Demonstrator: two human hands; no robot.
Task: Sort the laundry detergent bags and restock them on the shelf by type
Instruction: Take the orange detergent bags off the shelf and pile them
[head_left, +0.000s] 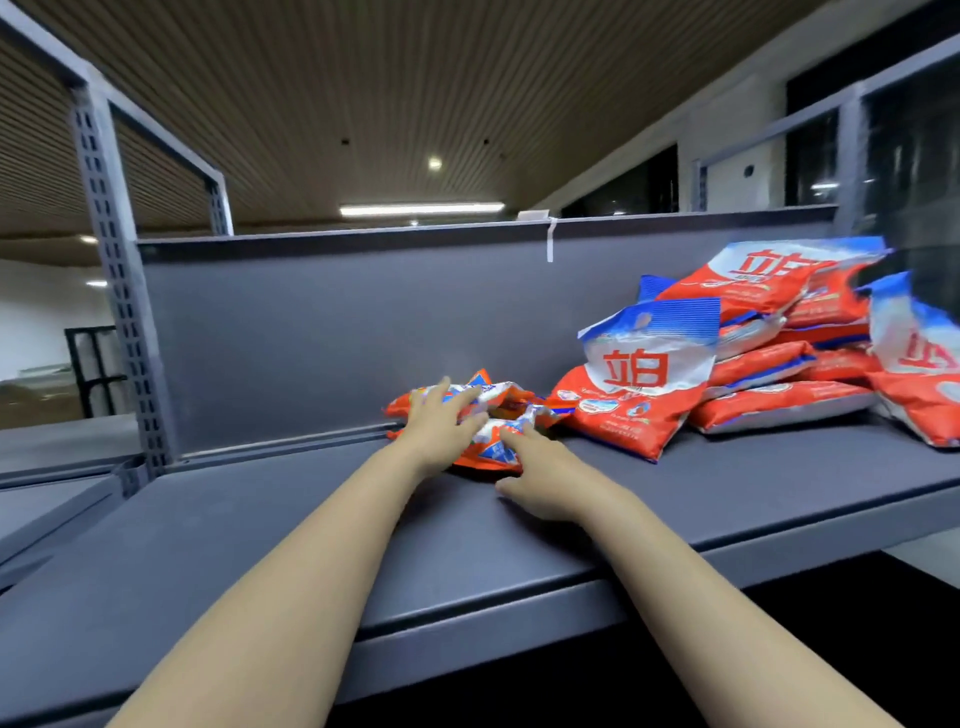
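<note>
We reach forward with both bare forearms, which run up from the bottom edge and converge toward the middle of the view. Our left hand (441, 423) lies palm down with its fingers straight and spread, pointing up and to the right, and it rests flat on what lies beneath it. Our right hand (545, 475) sits just beside it, slightly nearer to us, also palm down. Its fingers are stretched forward and slightly apart, the fingertips (511, 434) touching, while the thumb sticks out to the left, close to the left wrist. Neither hand curls around anything.
</note>
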